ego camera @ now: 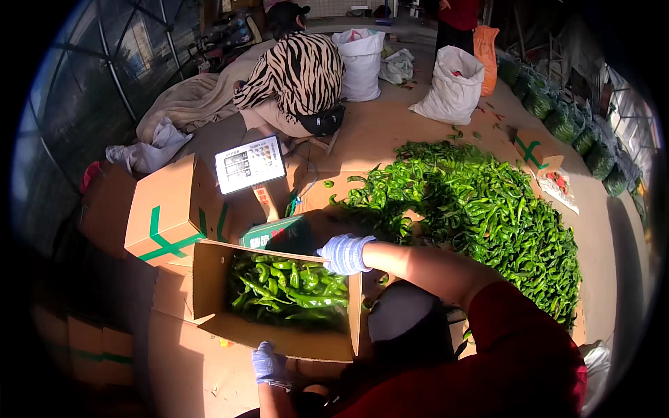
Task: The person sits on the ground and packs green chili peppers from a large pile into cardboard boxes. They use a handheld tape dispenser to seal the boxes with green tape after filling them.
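Note:
An open cardboard box [277, 334] partly filled with long green peppers [287, 285] lies before me, its flaps raised. My right hand [345, 254], in a pale blue knit glove, grips the rim at the box's far right corner. At the near side my left hand [269, 364], gloved alike, holds the edge of the front flap; its fingertips are partly hidden. Just beyond the box stands a digital scale with a white display [251, 164] on a post and a green box-shaped part [279, 232] at its foot. The box hides part of the scale.
A big heap of green peppers [481, 204] spreads to the right. Taped cartons [167, 214] stand at left. Farther off, a person in a striped top [300, 73] sits near white woven sacks [360, 68]. Another person [457, 21] stands behind. Filled green bags [562, 123] line the right side.

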The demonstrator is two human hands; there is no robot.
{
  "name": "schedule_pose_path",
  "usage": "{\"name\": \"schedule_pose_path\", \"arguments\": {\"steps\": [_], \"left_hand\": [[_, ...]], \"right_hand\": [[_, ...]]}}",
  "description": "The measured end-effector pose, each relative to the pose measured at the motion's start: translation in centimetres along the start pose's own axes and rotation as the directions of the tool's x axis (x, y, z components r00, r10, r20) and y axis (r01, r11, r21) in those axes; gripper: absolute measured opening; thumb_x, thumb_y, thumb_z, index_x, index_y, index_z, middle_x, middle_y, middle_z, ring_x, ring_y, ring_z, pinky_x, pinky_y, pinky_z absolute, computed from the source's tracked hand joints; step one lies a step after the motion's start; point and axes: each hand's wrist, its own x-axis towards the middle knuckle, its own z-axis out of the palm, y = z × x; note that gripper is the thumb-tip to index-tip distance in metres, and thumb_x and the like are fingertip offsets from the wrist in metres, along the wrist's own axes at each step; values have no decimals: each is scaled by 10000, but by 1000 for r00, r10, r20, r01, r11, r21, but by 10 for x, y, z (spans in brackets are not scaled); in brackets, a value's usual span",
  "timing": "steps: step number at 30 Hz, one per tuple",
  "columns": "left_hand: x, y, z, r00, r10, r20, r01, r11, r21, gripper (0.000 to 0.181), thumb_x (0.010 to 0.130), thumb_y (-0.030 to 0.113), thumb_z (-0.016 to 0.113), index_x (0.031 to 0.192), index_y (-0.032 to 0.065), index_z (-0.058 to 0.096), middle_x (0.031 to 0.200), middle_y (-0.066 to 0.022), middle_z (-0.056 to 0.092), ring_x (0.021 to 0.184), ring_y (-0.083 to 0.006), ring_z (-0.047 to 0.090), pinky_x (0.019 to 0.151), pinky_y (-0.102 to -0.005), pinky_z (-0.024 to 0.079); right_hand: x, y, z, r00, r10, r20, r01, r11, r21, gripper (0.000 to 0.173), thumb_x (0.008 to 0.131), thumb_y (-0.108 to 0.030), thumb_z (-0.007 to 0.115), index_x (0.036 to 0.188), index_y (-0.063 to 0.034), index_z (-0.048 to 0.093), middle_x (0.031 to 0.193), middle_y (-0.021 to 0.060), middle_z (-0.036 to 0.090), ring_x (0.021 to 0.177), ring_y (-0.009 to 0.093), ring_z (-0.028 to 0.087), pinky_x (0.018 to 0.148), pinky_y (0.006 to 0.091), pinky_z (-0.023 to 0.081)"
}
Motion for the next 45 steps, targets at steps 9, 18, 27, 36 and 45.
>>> {"name": "schedule_pose_path", "arguments": {"steps": [9, 18, 27, 36, 45], "left_hand": [[-14, -3, -92, 941, 332, 64, -281, 662, 695, 126, 778, 179, 501, 699, 86, 470, 721, -56, 493, 652, -173, 497, 538, -316, 409], [-115, 21, -145, 952, 144, -270, -123, 988, 95, 129, 784, 210, 511, 719, 99, 496, 728, -71, 497, 653, -167, 479, 535, -305, 396], [-163, 79, -168, 841, 310, -445, -408, 902, -142, 122, 811, 110, 477, 856, 28, 556, 728, -89, 594, 675, -253, 611, 662, -376, 522], [-193, 124, -186, 553, 445, -705, -279, 896, 346, 221, 773, 58, 456, 959, -39, 529, 868, -216, 607, 710, -347, 660, 574, -430, 581], [-102, 59, -278, 324, 312, -893, 198, 901, 386, 475, 773, 172, 463, 1225, 37, 515, 1166, -243, 554, 1094, -351, 541, 930, -403, 426]], "right_hand": [[11, -79, 3, 968, -246, -54, 180, 825, -536, 176, 738, -181, 535, 806, -53, 633, 700, 152, 615, 633, 298, 609, 554, 422, 493], [52, -210, -30, 917, -342, 205, 396, 835, -381, 263, 733, -183, 596, 948, -52, 673, 955, 132, 661, 854, 299, 632, 677, 438, 520], [102, -301, -43, 746, -666, -15, 663, 745, -72, 333, 728, -165, 557, 1044, -97, 641, 833, 183, 653, 783, 339, 633, 707, 404, 501], [96, -328, 16, 747, -664, -29, 543, 584, 603, 386, 749, -105, 629, 1114, 13, 584, 923, 121, 636, 809, 184, 590, 741, 314, 485], [191, -367, 131, 744, -663, 85, 596, 715, 365, 463, 761, -160, 639, 1198, -34, 549, 1107, 195, 607, 1029, 322, 578, 894, 351, 442]]}}
